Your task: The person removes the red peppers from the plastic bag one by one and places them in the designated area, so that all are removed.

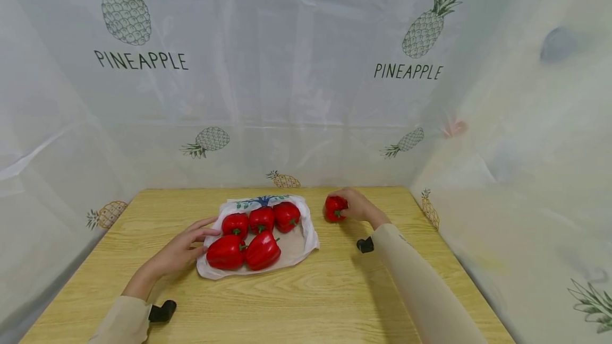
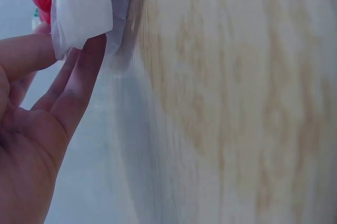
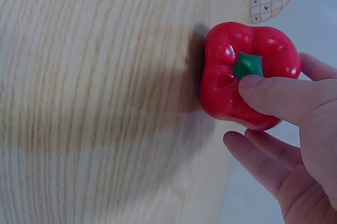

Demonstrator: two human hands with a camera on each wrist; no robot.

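My right hand (image 1: 357, 207) grips a red bell pepper (image 1: 334, 210) by its side at the back right of the table. In the right wrist view the thumb (image 3: 274, 95) lies beside the green stem, with fingers behind and below the pepper (image 3: 224, 95). My left hand (image 1: 179, 251) is at the left rim of a white bag (image 1: 298, 264) with its edges folded down. The left wrist view shows the bag's edge (image 2: 87, 11) between thumb and fingers (image 2: 79, 90). Several red bell peppers (image 1: 263, 251) lie in the bag in two rows.
The wooden table (image 1: 287, 312) runs back to a pale curtain (image 1: 287, 68) printed with pineapples, which also hangs along both sides. A blue-green tree print (image 1: 263, 201) shows on the bag's back edge. Black wrist straps (image 1: 163, 311) are on both arms.
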